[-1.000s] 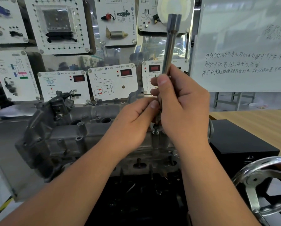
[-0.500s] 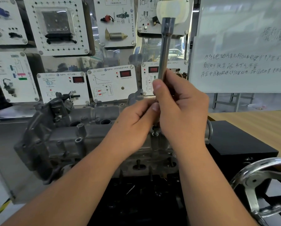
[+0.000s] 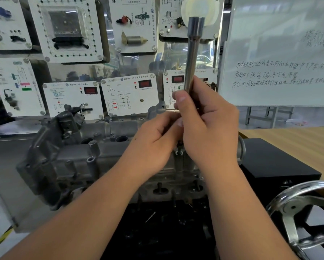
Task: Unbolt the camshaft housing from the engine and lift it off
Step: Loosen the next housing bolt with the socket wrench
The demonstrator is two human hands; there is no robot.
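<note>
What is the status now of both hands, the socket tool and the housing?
Right hand grips upright socket tool; left hand pinches its lower end. Camshaft housing not lifted. Nothing in the way.

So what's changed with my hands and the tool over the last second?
Very little: the right hand still grips the long socket tool upright over the bolt, the left hand still pinches its lower shaft. The camshaft housing stays seated.

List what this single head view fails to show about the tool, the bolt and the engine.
- Socket wrench: lower end hidden by right hand and left hand.
- Bolt: mostly covered by hands.
- Camshaft housing: right part behind arms.
- Whiteboard writing: blurred.
</note>
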